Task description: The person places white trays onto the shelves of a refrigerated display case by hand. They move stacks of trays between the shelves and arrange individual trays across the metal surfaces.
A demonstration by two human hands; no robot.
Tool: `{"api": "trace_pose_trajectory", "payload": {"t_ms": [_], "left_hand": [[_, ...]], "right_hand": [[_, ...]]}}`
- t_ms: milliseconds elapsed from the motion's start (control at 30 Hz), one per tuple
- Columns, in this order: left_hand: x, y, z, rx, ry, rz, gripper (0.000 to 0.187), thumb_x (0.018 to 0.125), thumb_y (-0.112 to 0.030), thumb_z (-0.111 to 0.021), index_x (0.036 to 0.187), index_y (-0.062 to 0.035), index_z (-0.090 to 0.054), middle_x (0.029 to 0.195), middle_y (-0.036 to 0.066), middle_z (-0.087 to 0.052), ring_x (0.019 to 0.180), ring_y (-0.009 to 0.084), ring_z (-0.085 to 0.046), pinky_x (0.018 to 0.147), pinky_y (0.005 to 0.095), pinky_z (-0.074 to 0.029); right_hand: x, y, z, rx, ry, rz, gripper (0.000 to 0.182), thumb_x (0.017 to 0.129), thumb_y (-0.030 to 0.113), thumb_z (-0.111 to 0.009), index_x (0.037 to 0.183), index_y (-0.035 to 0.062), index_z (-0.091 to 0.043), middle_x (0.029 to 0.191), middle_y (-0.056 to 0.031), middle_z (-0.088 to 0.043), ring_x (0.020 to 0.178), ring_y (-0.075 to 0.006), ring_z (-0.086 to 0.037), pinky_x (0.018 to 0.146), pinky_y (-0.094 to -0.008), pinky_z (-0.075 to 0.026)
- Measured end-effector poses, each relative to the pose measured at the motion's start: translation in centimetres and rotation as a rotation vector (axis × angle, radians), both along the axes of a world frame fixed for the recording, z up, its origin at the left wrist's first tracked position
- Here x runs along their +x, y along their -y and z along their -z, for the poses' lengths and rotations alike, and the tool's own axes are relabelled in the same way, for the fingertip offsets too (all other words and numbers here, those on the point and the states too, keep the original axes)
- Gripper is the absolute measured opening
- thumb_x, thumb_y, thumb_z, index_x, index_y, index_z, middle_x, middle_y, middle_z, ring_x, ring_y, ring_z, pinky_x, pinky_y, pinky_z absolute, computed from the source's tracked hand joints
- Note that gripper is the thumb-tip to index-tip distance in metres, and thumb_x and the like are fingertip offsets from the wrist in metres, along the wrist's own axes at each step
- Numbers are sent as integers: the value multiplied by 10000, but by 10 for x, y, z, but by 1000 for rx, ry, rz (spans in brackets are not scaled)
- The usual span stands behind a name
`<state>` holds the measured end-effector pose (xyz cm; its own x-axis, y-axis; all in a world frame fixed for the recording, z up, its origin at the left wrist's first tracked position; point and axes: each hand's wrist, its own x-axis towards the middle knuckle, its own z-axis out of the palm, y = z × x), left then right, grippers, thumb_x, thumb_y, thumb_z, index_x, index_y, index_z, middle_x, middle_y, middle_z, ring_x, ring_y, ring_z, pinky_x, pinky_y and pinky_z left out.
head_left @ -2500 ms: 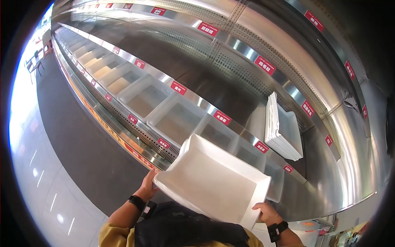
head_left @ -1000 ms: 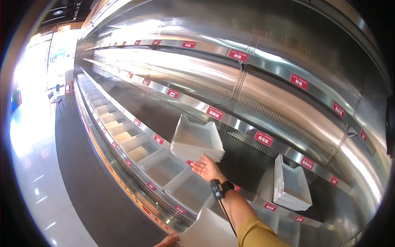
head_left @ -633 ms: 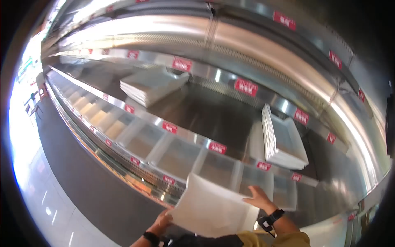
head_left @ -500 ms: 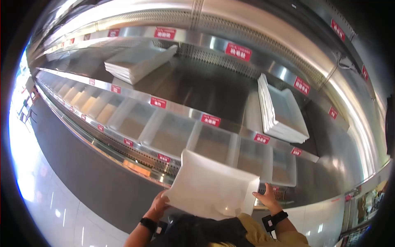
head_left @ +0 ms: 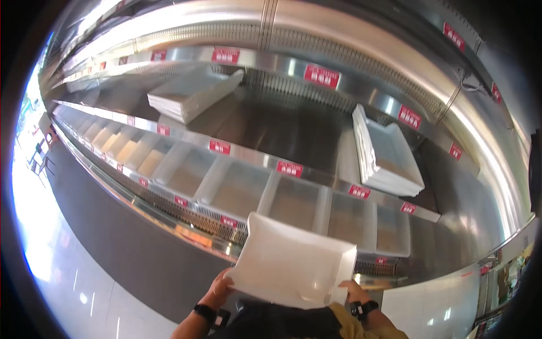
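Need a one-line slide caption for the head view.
Left hand and right hand hold a white tray before translucent bins, stacked trays on the shelf above.

Room lies between the left tray stack (head_left: 191, 93) and right tray stack (head_left: 389, 155), under the upper shelf (head_left: 274, 64); the held tray (head_left: 291, 263) partly blocks a bin (head_left: 296, 200).

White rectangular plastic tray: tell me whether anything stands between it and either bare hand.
Nothing visible does. The left hand grips the left edge of the white tray, and the right hand its right end, with no object between.
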<state>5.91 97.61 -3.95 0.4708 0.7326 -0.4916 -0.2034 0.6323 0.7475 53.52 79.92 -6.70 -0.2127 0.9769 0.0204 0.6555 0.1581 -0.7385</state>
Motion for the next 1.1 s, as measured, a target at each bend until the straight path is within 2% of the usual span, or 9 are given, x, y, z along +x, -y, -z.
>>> {"api": "trace_pose_trajectory", "payload": {"t_ms": [33, 133, 200, 400, 500, 733, 867, 933, 1100], "left_hand": [[-9, 2, -13, 147, -41, 54, 564, 795, -77, -653, 1337, -37, -503, 1218, 78, -601, 1136, 200, -580, 958, 342, -488], [-40, 5, -7, 179, -54, 9, 632, 813, -18, -750, 1379, -7, -470, 1283, 92, -596, 1178, 187, -578, 986, 336, -492], [-57, 4, -24, 135, -59, -59, 630, 815, -1, -759, 1374, 13, -470, 1281, 96, -600, 1162, 178, -585, 985, 322, -495], [-114, -1, -61, 691, -258, 141, 576, 816, -99, -754, 1335, -5, -525, 1251, 103, -615, 1131, 217, -603, 965, 370, -515], [-127, 3, -150, 168, 85, -165, 591, 827, -336, -671, 1324, -38, -550, 1254, 111, -617, 1147, 277, -604, 975, 443, -508], [-136, -51, -316, 549, -48, -197, 552, 891, -395, -500, 1330, -61, -528, 1216, 113, -635, 1099, 303, -640, 842, 445, -584], [-97, -103, -429, 697, -15, -178, 560, 942, -508, -489, 1297, -79, -544, 1232, 131, -611, 1096, 334, -632, 889, 542, -553], [-60, -120, -477, 759, -31, -99, 642, 922, -579, -490, 1299, -60, -518, 1224, 165, -605, 1105, 332, -632, 874, 469, -571], [33, -206, -535, 755, -81, -19, 633, 878, -601, -556, 1220, -68, -550, 1160, 205, -575, 1075, 392, -595, 904, 593, -523]], "right_hand": [[-8, 2, 5, -405, -546, 338, 110, 830, 53, -625, 925, 30, -677, 916, -60, -673, 847, -185, -656, 750, -311, -529], [-32, -7, -24, -194, -266, 145, 198, 772, 12, -638, 966, 12, -678, 932, -72, -668, 885, -195, -637, 794, -306, -516], [-71, -32, -50, -763, -1011, 756, 314, 744, -8, -624, 1055, -3, -660, 975, -74, -668, 883, -207, -637, 795, -309, -516], [-122, -81, -112, -693, -922, 488, 357, 769, 43, -574, 1114, -30, -632, 961, -71, -648, 803, -167, -626, 662, -264, -505], [-138, -103, -149, -616, -908, 415, 358, 764, 72, -593, 1104, -30, -635, 958, -76, -651, 780, -166, -627, 635, -261, -501], [-133, -129, -310, -344, -827, 317, 442, 790, 183, -616, 1192, -1, -612, 1019, -66, -664, 891, -162, -656, 789, -312, -529], [-120, -114, -420, -149, -889, 253, 546, 822, 218, -623, 1306, -18, -529, 1171, -131, -645, 1064, -250, -637, 954, -392, -493], [-111, -106, -459, -62, -874, 319, 527, 843, 273, -612, 1284, -8, -550, 1156, -131, -652, 1060, -266, -648, 933, -407, -525], [-37, -111, -506, 33, -829, 320, 631, 863, 385, -568, 1367, 15, -477, 1277, -179, -581, 1100, -368, -624, 921, -507, -536]]}}
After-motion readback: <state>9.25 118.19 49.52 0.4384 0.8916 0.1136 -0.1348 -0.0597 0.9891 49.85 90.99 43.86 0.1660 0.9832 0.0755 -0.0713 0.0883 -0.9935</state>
